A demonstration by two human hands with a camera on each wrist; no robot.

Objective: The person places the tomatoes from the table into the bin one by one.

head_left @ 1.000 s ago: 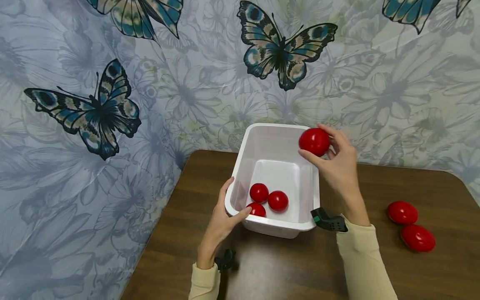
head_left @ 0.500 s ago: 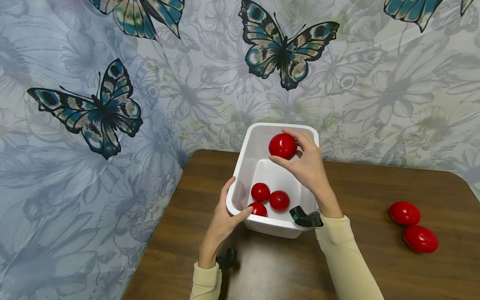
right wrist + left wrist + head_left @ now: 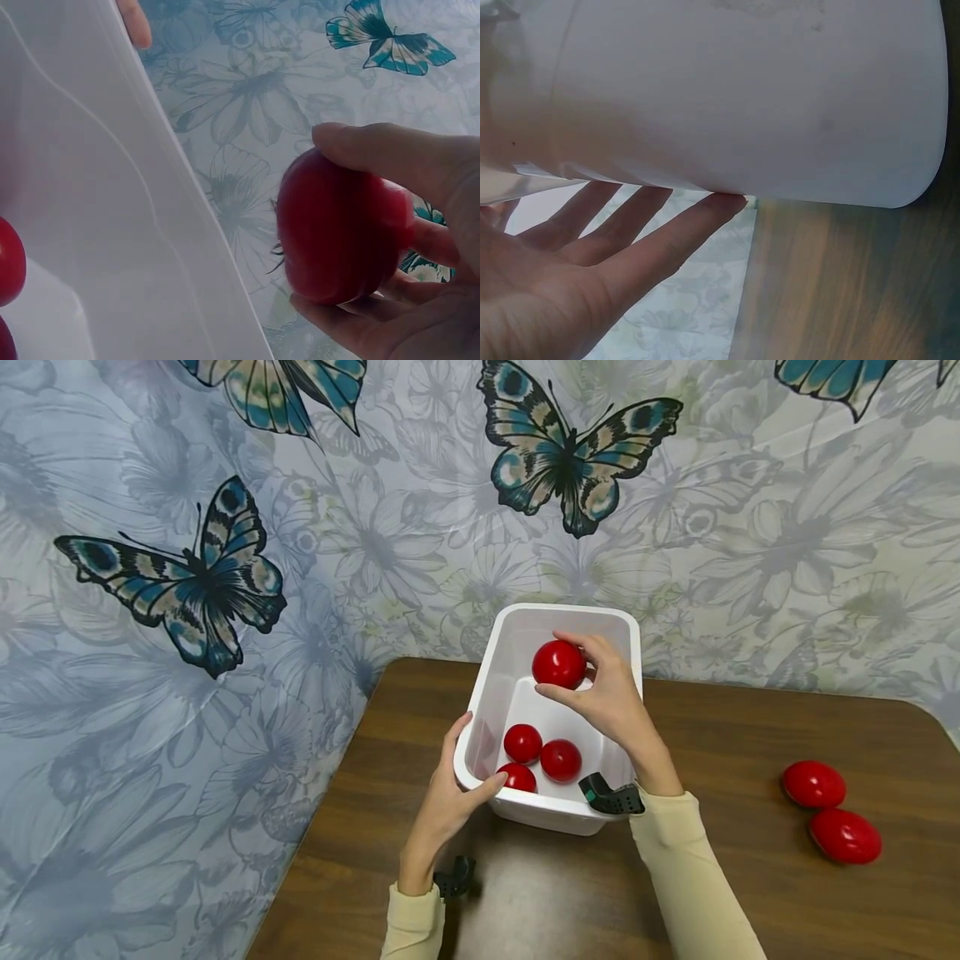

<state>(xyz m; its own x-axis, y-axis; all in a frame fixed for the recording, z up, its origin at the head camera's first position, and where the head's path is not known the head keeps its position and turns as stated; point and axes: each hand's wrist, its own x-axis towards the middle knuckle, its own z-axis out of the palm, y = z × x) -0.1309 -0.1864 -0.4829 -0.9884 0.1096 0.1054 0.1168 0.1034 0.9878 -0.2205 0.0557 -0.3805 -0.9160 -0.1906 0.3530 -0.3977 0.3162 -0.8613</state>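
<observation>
Right hand [image 3: 611, 695] pinches a tomato [image 3: 558, 664] over the bin [image 3: 516, 643]; left hand [image 3: 446, 802] grips the bin. Best lower the tomato before releasing.

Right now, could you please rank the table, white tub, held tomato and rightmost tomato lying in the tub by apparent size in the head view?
Table
White tub
Held tomato (possibly nearer the camera)
Rightmost lying tomato

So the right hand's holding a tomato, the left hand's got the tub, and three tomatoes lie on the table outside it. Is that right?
Not quite: the head view shows two tomatoes on the table outside the tub, not three. The right hand does hold a tomato, and the left hand has the tub.
</observation>
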